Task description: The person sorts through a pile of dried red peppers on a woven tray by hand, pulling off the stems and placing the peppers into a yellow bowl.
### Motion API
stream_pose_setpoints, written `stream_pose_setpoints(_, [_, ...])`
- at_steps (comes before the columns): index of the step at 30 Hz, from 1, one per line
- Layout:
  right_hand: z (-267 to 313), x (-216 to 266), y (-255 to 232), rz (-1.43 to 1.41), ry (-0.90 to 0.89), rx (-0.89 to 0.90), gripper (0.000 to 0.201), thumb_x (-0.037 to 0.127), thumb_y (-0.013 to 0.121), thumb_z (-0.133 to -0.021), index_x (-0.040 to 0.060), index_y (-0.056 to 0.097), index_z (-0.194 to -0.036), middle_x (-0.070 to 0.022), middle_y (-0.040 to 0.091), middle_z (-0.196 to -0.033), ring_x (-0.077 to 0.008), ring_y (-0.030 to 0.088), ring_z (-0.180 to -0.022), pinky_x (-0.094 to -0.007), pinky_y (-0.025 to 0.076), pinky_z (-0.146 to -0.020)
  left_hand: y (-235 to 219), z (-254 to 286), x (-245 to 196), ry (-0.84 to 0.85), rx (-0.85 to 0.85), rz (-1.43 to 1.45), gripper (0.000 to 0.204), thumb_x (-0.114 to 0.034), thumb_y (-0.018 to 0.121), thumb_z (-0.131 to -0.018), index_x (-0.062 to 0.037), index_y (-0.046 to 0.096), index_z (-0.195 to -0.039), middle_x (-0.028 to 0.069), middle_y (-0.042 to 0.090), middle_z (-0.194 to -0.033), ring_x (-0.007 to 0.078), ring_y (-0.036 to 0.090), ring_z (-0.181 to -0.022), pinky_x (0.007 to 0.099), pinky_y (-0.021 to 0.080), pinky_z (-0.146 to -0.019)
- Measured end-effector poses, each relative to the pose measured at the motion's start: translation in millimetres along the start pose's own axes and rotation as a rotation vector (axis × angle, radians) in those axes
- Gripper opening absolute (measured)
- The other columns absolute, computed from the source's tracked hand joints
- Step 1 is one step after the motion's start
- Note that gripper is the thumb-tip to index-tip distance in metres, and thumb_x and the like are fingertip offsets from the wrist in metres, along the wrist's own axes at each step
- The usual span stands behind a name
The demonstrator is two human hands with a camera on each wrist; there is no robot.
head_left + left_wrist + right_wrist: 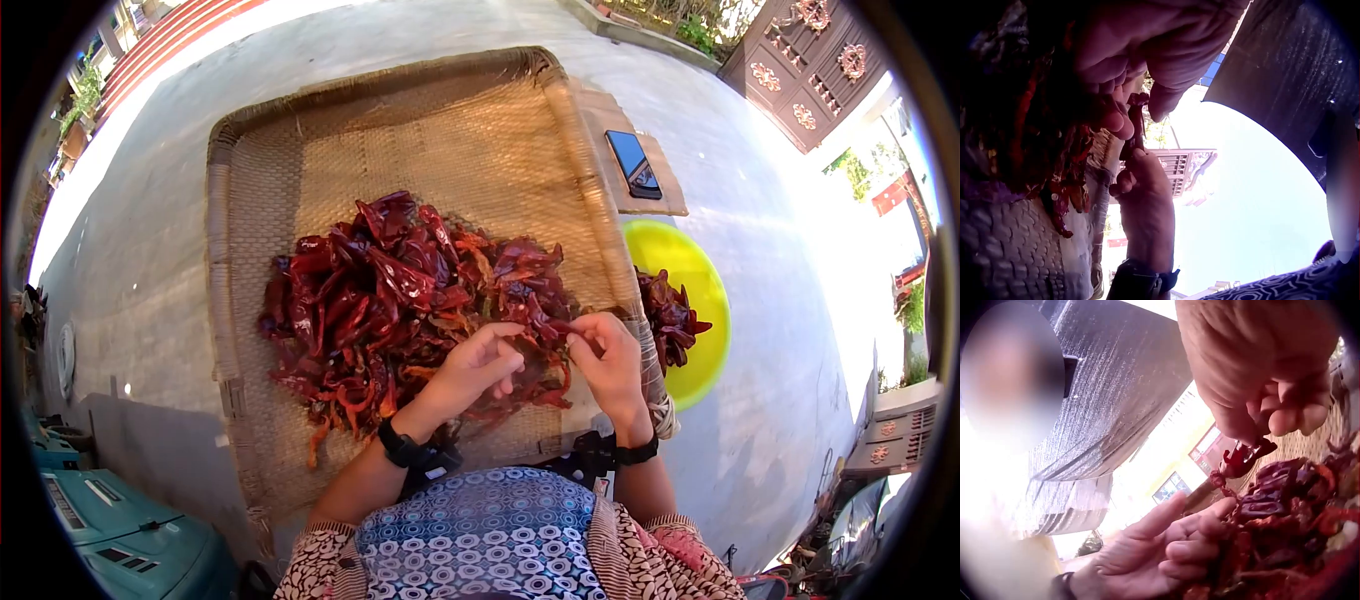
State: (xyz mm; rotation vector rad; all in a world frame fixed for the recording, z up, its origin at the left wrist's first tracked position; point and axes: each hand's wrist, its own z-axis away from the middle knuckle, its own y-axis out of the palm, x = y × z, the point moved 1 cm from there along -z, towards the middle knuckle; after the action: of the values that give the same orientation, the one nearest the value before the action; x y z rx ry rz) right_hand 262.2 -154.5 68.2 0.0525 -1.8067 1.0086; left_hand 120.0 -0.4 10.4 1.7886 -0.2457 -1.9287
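Over the right part of the pile of dried red peppers, my right hand pinches a dark red pepper between thumb and fingers. That pepper also shows above the right hand in the left wrist view. Just left of it, my left hand is turned partly palm up, its fingers loosely bent and its thumb apart. In the right wrist view the left hand grips nothing, its fingertips close to the pile and below the pinched pepper.
The pile lies on a large woven tray with a raised rim. Beside its right edge stands a yellow-green basin holding more peppers. A phone rests on cardboard above the basin. Teal machinery is at lower left.
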Motion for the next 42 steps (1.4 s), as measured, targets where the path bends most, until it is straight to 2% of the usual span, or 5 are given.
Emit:
stream_pose_setpoints(3, [12, 12, 11, -0.089, -0.135, 0.2, 0.016, 0.008, 0.068, -0.08, 0.003, 0.064, -0.094, -0.0099, 0.06, -0.081, -0.0189, 0.06, -0.071, -0.0294, 0.048, -0.066, -2, -1, 4, -0.014, -0.005, 0.008, 0.031, -0.014, 0.055, -0.098, -0.0033, 0.05, -0.126, 0.0037, 0.06, -0.093, 0.0077, 0.058, -0.07, 0.0212, 0.049, -0.06])
stream_pose_setpoints(7, [0, -12, 0, -0.377, 0.171, 0.139, 0.011, 0.01, 0.065, -0.087, 0.0028, 0.063, -0.095, -0.0031, 0.063, -0.082, -0.0114, 0.058, -0.068, -0.0248, 0.047, -0.065, 4, 1, -4, -0.01, -0.045, 0.01, 0.031, -0.013, 0.055, -0.098, -0.0034, 0.05, -0.126, 0.0014, 0.059, -0.09, 0.0067, 0.058, -0.069, 0.0207, 0.049, -0.06])
stream_pose_setpoints(13, [-38, -12, -40, -1.22, 0.313, -0.353, 0.022, 0.01, 0.059, -0.092, 0.0046, 0.059, -0.114, -0.0013, 0.063, -0.095, -0.0072, 0.053, -0.063, -0.0201, 0.044, -0.06, 1, 0, 5, 0.014, 0.031, -0.073, 0.031, -0.012, 0.052, -0.099, -0.0016, 0.047, -0.128, 0.0044, 0.059, -0.094, 0.0077, 0.058, -0.074, 0.0212, 0.049, -0.063])
stream_pose_setpoints(24, [-84, -3, 39, 0.305, -0.27, 0.101, 0.026, 0.009, 0.062, -0.086, 0.0043, 0.059, -0.111, -0.0157, 0.059, -0.109, -0.036, 0.058, -0.101, -0.0413, 0.047, -0.085, -2, 0, 5, 0.009, 0.02, -0.062, 0.035, -0.014, 0.051, -0.099, -0.0059, 0.045, -0.132, 0.0022, 0.059, -0.093, 0.0067, 0.058, -0.071, 0.02, 0.049, -0.063])
stream_pose_setpoints(42, [-6, 33, 39, 0.023, -0.284, 0.331, 0.025, 0.012, 0.069, -0.084, 0.0013, 0.063, -0.106, -0.0122, 0.061, -0.095, -0.0266, 0.062, -0.081, -0.0344, 0.049, -0.069, -3, 7, -11, 0.153, -0.126, 0.249, 0.015, -0.024, 0.051, -0.101, -0.0104, 0.046, -0.106, -0.0001, 0.049, -0.062, 0.0053, 0.04, -0.042, 0.0194, 0.031, -0.039])
